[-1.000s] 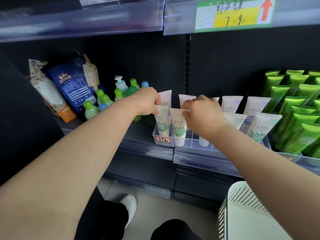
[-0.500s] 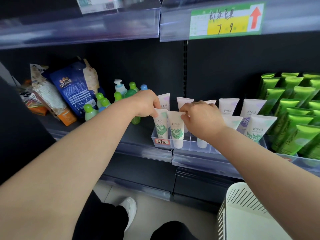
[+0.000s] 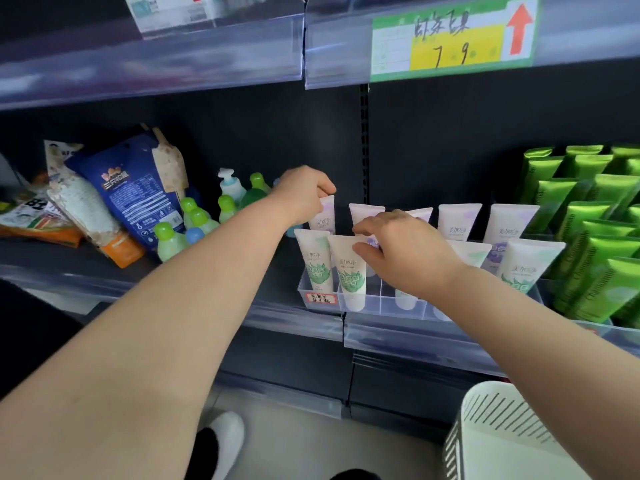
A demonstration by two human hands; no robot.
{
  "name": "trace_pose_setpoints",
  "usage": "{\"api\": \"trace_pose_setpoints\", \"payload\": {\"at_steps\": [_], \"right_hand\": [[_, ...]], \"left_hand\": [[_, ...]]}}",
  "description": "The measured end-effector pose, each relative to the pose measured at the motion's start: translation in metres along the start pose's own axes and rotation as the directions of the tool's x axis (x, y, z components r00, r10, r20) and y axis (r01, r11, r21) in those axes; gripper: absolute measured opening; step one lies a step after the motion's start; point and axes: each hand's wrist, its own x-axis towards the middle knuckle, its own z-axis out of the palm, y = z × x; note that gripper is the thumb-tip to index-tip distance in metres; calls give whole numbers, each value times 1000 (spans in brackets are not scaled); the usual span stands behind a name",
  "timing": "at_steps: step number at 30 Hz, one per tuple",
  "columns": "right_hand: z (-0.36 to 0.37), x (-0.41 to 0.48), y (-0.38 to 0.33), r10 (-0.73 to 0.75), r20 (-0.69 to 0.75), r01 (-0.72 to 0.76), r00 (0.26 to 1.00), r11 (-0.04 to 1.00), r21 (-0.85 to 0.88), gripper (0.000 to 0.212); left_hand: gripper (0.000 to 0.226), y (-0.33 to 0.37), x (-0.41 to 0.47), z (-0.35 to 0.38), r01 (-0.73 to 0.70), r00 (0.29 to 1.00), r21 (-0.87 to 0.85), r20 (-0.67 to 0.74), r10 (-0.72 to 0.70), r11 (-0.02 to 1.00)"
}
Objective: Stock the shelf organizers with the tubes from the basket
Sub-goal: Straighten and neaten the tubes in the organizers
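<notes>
White basket (image 3: 502,427) low right, contents hidden. Right hand (image 3: 405,251) curls over the clear organizer (image 3: 381,303), pinching a lilac tube (image 3: 365,214) behind the green-leaf front row; left hand (image 3: 301,195) pinches the crimped top of the back-left tube (image 3: 326,216). Tubes look light, soft-walled and slick, so best gripped at the flat crimp

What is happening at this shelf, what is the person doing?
A person is arranging tubes in the clear plastic shelf organizer. The left hand pinches the top of the leftmost white back-row tube with purple print. The right hand pinches the neighbouring white back-row tube. The white slatted plastic basket stands lower right.
</notes>
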Motion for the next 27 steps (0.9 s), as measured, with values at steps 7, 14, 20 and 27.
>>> {"api": "trace_pose_setpoints", "payload": {"at_steps": [7,14,20,27], "right_hand": [[-4,-2,7,14,-2,-14,1000,1000,21,30],[-2,-2,8,15,-1,-15,1000,1000,2,30],[-3,-6,7,21,-38,-22,999,999,-27,31],[-3,-31,12,-38,-169,12,985,989,-150,28]], "left_hand": [[48,3,5,8,-47,999,-29,-11,47,998],[48,2,4,8,-57,998,-103,35,61,993],[46,-3,5,9,-59,997,-145,34,64,988],[46,-8,3,6,-67,998,-162,7,69,984]]}}
